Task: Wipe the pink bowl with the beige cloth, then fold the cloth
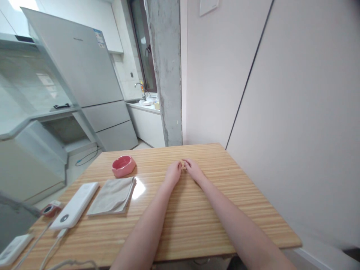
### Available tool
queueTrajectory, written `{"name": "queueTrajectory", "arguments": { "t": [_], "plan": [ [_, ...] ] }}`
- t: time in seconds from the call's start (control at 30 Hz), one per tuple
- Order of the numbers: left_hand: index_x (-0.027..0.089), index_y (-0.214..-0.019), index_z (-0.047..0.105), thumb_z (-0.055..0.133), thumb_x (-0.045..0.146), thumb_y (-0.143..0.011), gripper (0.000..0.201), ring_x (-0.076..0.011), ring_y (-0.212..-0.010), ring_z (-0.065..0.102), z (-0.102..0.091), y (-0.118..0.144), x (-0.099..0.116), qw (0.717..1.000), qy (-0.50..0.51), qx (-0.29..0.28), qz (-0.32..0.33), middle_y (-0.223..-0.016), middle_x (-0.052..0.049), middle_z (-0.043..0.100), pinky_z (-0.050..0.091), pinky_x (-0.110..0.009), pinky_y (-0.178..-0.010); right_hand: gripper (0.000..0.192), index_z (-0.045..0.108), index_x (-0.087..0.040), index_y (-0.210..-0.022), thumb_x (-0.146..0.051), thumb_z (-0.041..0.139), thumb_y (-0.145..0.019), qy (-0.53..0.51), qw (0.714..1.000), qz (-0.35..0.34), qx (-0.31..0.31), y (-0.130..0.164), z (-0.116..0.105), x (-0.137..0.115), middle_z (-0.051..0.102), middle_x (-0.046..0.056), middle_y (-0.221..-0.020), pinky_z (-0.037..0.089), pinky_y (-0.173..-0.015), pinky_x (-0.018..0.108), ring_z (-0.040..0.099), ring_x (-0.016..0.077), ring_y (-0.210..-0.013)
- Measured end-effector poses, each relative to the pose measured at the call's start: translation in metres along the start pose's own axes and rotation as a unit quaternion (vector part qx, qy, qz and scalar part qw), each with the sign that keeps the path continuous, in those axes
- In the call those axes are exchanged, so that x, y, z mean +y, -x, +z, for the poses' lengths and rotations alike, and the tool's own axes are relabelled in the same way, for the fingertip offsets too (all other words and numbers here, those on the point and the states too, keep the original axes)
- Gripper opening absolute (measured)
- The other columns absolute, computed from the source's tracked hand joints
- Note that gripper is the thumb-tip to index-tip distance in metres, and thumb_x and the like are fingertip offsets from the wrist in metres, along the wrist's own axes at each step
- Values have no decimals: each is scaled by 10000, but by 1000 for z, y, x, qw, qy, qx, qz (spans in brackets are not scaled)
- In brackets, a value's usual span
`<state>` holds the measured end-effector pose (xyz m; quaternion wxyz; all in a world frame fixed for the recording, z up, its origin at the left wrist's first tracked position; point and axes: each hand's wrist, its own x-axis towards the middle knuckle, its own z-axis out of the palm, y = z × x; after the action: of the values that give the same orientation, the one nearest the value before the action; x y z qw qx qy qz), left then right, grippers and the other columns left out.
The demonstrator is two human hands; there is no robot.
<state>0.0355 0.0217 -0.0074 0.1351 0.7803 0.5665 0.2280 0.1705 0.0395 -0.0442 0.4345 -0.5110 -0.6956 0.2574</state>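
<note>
Both of my forearms stretch out over a light wooden table (239, 195). My left hand (173, 173) and my right hand (193, 168) rest on the tabletop near its far middle, fingertips touching each other. A tiny pale thing may sit between the fingertips, but it is too small to tell. A folded grey cloth (114, 195) lies to the left of my left arm. Beyond the cloth sits a pink ashtray (123, 165).
A white power bank (74, 205) with cables lies at the left, beside a small red-rimmed gadget (50, 209) and a white device (12, 249) at the table's corner. Behind stand a grey fridge (84, 75), a concrete pillar (165, 71), a sink counter (144, 107). A white wall runs along the right.
</note>
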Motion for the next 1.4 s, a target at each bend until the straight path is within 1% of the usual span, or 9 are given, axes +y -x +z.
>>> {"name": "queueTrajectory", "arguments": {
  "t": [0.1,0.2,0.37,0.53,0.73,0.9,1.1,1.4],
  "plan": [
    [168,-937,625,334,245,-929,302,-182,-851,610,12,-4,-12,997,72,21,6,-922,-81,685,433,-283,-760,303,647,-196,-1090,-219,430,-881,16,999,-29,-42,2,1,-3,665,83,-1140,423,-971,363,584,187,-1075],
    [161,-941,635,365,237,-916,282,-183,-883,605,14,-4,-17,994,110,17,14,-953,-86,684,437,-283,-782,290,658,-183,-1065,-190,439,-875,40,997,-33,-62,4,1,-7,676,93,-1112,435,-948,357,596,195,-1052],
    [162,-928,649,375,265,-915,293,-194,-855,608,14,-3,-15,997,70,11,7,-925,-92,688,437,-293,-759,269,661,-171,-1026,-165,442,-870,74,994,-15,-74,6,-1,-11,688,99,-1056,446,-905,344,611,202,-990],
    [166,-935,651,373,257,-918,294,-195,-864,610,15,-2,-14,998,56,9,11,-939,-92,692,434,-292,-762,266,659,-162,-1017,-164,435,-873,92,993,-2,-71,7,-2,-14,689,98,-1041,444,-885,324,610,198,-978],
    [170,-929,649,369,254,-920,292,-194,-871,609,15,-2,-14,998,54,8,13,-944,-90,690,429,-290,-764,257,659,-172,-1004,-165,434,-878,105,992,0,-74,7,-1,-14,690,83,-1029,442,-876,297,609,181,-966],
    [169,-905,648,376,251,-919,284,-186,-853,608,15,-3,-14,999,52,7,9,-912,-83,689,430,-284,-761,255,658,-179,-1008,-159,442,-874,99,992,-1,-75,6,-2,-13,690,77,-1034,442,-884,304,607,181,-968],
    [173,-922,649,369,252,-921,291,-191,-871,608,14,-2,-13,999,52,6,13,-938,-87,689,431,-286,-771,258,662,-181,-1005,-156,441,-874,105,992,-1,-75,7,-3,-15,690,83,-1033,441,-881,307,608,187,-971],
    [174,-920,643,368,250,-925,285,-185,-854,611,15,-2,-14,999,43,8,17,-921,-81,689,421,-275,-744,250,653,-169,-996,-157,434,-878,111,991,-2,-76,8,-3,-17,691,85,-1036,437,-873,303,607,191,-973]
  ]
}}
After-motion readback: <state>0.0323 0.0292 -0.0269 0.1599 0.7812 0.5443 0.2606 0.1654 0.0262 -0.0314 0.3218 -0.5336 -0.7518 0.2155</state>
